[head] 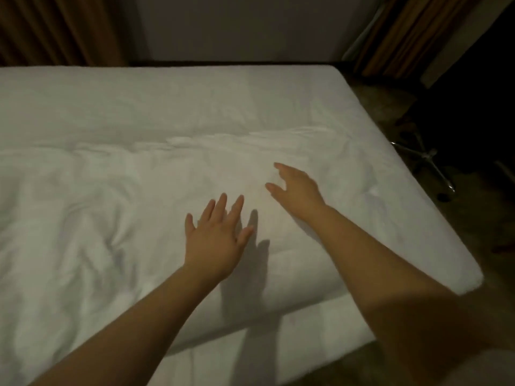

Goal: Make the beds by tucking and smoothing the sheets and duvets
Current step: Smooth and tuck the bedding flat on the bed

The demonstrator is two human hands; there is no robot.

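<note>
A white duvet (92, 218) lies over the bed, creased and bunched on the left, smoother toward the right. Beyond its far edge the flat white sheet (167, 98) covers the mattress. My left hand (216, 238) is spread flat with straight fingers over the duvet near the middle, casting a shadow just to its right. My right hand (296, 189) reaches further out over the duvet, fingers extended and slightly bent, holding nothing. Whether either palm presses on the fabric is not clear.
The bed's right corner (471, 277) juts toward me over a dark patterned floor (418, 355). A chair's metal star base (430, 162) stands right of the bed. Brown curtains (404, 29) hang at the back corners, with a plain wall (237, 26) between them.
</note>
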